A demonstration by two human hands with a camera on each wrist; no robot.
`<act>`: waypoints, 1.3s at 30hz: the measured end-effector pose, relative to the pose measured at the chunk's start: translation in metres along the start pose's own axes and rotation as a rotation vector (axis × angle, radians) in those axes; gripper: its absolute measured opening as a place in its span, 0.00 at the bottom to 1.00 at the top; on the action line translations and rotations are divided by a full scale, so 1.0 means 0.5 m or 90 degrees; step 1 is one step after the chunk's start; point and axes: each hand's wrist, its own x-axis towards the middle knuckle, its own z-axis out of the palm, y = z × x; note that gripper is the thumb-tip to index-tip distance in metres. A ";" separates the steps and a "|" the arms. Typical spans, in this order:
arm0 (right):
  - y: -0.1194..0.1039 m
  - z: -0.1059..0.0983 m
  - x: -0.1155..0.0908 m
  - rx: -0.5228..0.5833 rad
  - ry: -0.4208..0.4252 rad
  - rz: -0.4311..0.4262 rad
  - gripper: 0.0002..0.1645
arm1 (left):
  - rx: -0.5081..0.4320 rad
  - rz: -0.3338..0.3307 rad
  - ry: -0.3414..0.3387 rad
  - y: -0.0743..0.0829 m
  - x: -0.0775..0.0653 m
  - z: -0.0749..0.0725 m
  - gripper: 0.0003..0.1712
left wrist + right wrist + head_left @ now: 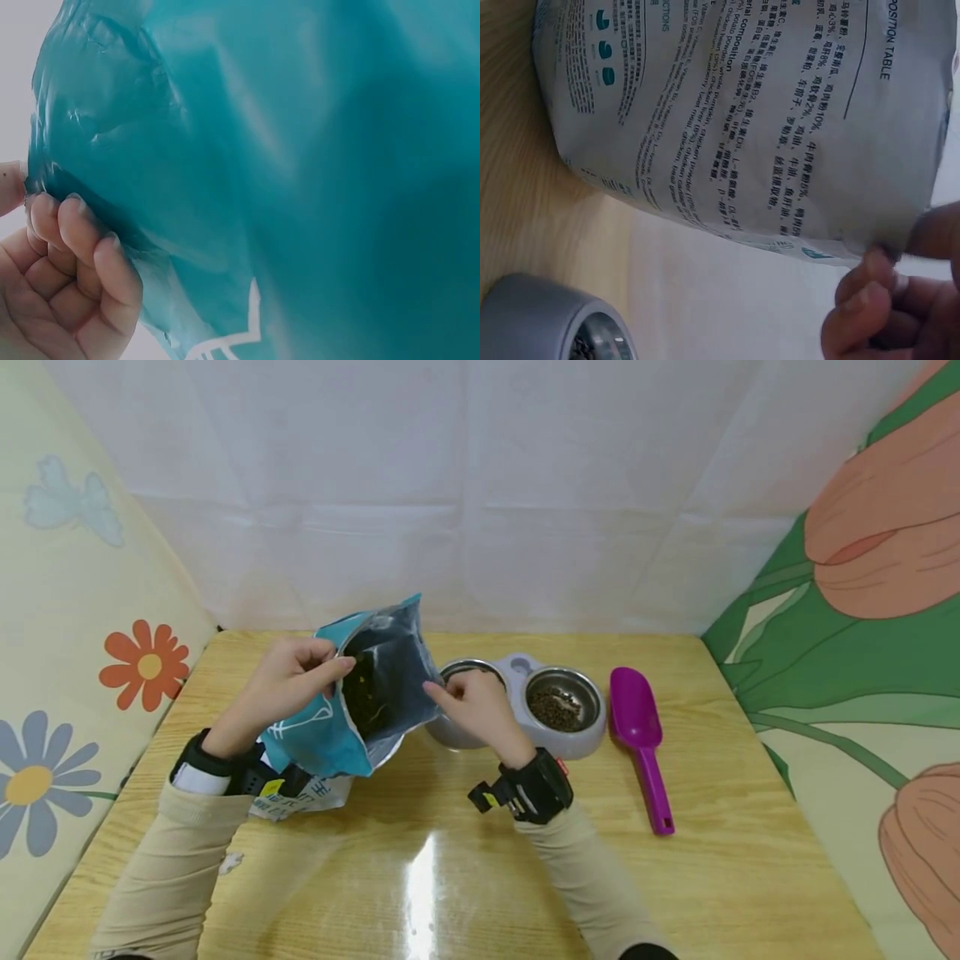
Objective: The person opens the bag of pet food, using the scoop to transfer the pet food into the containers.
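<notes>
A teal and white pet food bag (315,739) stands on the left part of the table, its mouth spread wide and tilted toward the right, showing a silvery lining and dark contents. My left hand (296,681) pinches the left edge of the mouth between thumb and fingers; in the left wrist view the fingers (86,247) curl against the teal film. On the opposite edge, my right hand (480,706) pinches the rim. The right wrist view shows the bag's printed white back (742,127) and the right fingers (866,300) at its corner.
Behind the right hand sits a grey double bowl stand (517,681) with two metal bowls. Brown kibble (555,708) lies in the right bowl; the left one is partly hidden. A purple scoop (641,735) lies to the right. A white curtain (465,502) hangs behind the table.
</notes>
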 end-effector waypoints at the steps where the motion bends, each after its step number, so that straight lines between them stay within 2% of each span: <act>1: 0.001 0.002 0.002 -0.007 0.004 -0.005 0.27 | 0.000 -0.001 0.001 0.000 0.000 0.000 0.19; 8: 0.008 0.009 0.006 -0.018 0.052 -0.042 0.26 | 0.005 0.014 0.008 0.000 0.000 -0.001 0.19; 13: 0.005 0.011 0.006 -0.014 0.073 -0.043 0.26 | 0.020 0.018 0.010 0.005 0.003 -0.008 0.20; 19: -0.002 0.001 0.013 0.036 0.052 -0.012 0.27 | 0.021 0.005 0.011 0.015 0.007 -0.018 0.20; 24: -0.011 -0.021 0.028 0.037 0.039 -0.013 0.26 | 0.016 -0.002 0.026 0.019 0.011 -0.026 0.20; 28: -0.019 -0.040 0.043 0.028 0.032 -0.022 0.26 | 0.006 -0.017 0.049 0.021 0.015 -0.031 0.19; 33: -0.029 -0.059 0.060 0.016 0.053 -0.041 0.26 | -0.003 -0.035 0.079 0.023 0.018 -0.034 0.18; 39: -0.034 -0.075 0.070 0.028 0.071 -0.080 0.26 | 0.004 -0.081 0.090 0.026 0.017 -0.040 0.20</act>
